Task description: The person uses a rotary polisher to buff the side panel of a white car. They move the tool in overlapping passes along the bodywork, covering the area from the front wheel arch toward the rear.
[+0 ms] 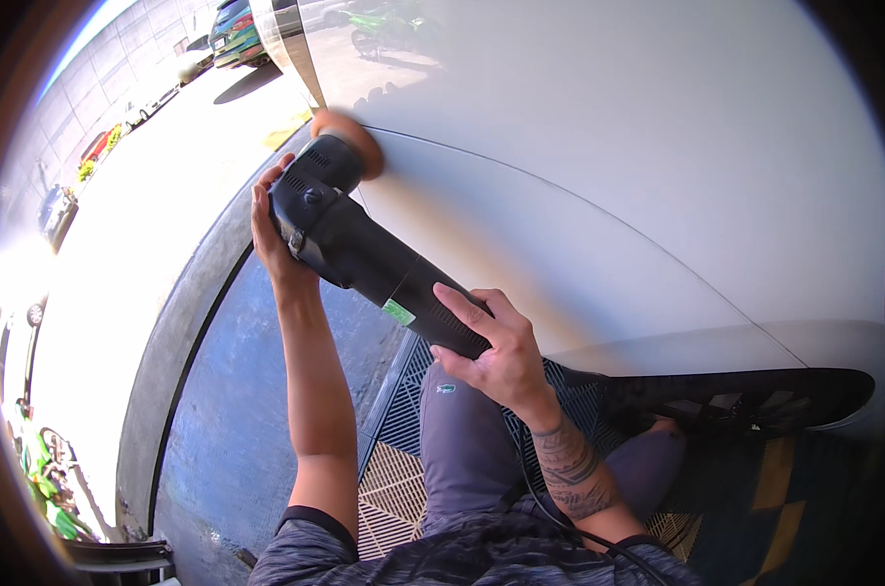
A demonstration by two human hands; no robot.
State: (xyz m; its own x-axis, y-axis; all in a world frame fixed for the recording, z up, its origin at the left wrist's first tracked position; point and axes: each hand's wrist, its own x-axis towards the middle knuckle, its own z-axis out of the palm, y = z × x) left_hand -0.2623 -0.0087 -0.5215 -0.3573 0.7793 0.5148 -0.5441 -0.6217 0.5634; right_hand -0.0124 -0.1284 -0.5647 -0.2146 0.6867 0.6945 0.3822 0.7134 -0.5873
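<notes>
A black car polisher [369, 249] stretches diagonally in front of me, its round orange pad [367, 146] against the white car panel [608, 127] close to a seam. The pad's edge looks blurred. Around the tool's head, on its outer side, my left hand [274, 230] is wrapped, fingers near the top. My right hand [501, 347] grips the rear of the body, with the index finger laid along it. A green label [399, 312] shows on the tool's side. From the rear a dark cord [528, 469] runs down past my right forearm.
The car's wheel [755, 400] sits low on the right. Floor grating tiles [393, 488] lie under my legs, beside a blue-grey floor strip [237, 391] and a concrete edge [149, 410]. Outside on the left stand parked cars [237, 34] and a green motorcycle [47, 469].
</notes>
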